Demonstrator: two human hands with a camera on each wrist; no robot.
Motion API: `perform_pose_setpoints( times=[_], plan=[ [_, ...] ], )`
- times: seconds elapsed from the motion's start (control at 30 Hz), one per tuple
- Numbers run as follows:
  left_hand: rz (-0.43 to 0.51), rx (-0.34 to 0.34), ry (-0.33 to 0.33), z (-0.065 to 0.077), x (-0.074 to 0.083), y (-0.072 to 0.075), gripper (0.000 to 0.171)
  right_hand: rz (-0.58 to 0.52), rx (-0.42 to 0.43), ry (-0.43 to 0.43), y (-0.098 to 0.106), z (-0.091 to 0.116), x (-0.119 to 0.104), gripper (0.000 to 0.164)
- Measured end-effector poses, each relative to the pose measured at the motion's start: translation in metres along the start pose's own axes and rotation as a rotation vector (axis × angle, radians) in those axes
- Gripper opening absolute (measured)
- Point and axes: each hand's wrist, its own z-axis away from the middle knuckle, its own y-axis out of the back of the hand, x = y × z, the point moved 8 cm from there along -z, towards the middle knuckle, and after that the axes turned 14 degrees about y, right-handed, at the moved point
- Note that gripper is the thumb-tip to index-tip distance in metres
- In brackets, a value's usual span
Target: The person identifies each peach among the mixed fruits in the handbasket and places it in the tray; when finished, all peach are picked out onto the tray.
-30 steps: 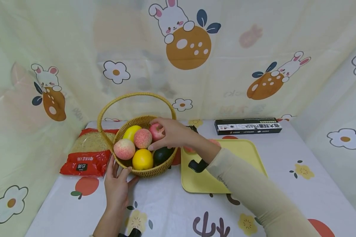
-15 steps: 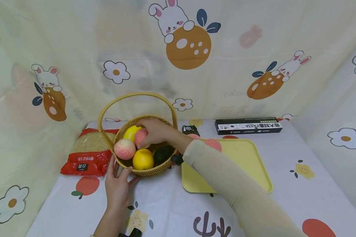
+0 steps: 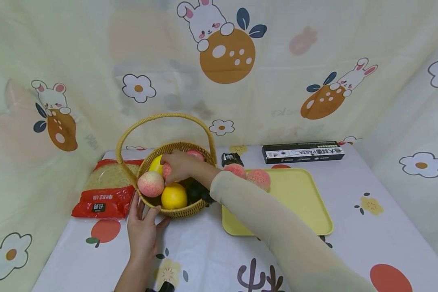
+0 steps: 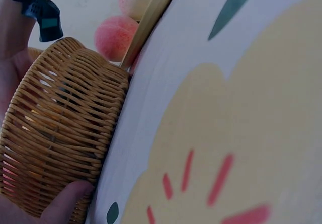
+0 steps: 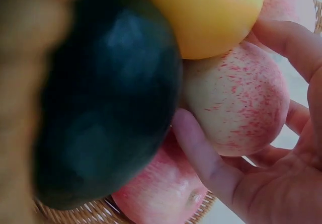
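A wicker basket (image 3: 184,213) with an arched handle holds several fruits. My right hand (image 3: 180,166) reaches in and grips a speckled peach (image 5: 241,103), thumb on one side and fingers on the other. Around that peach are a yellow orange (image 3: 174,196), a dark green avocado (image 5: 110,98), a pink apple (image 5: 161,183), a pale peach (image 3: 151,184) and a yellow fruit (image 3: 155,164), partly hidden behind my fingers. My left hand (image 3: 142,233) holds the basket's near left side from outside; its thumb (image 4: 68,201) lies low on the woven wall.
Right of the basket lies a yellow tray (image 3: 295,194) with two peaches (image 3: 259,179) at its far left, partly behind my sleeve. A small black packet (image 3: 232,159) and a black pasta box (image 3: 303,152) lie behind. A red bag (image 3: 106,198) lies left of the basket.
My right hand has moved left inside the basket, from the pink apple to the speckled peach, and now grips it. My left hand stays on the basket. The view has shifted slightly.
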Motion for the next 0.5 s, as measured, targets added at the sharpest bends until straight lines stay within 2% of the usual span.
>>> perform_pose_setpoints(
  times=[0.5],
  plan=[
    [0.009, -0.027, -0.005, -0.0007, -0.0012, -0.0002, 0.087, -0.013, 0.013, -0.007, -0.0044, -0.0082, 0.006, 0.06]
  ],
)
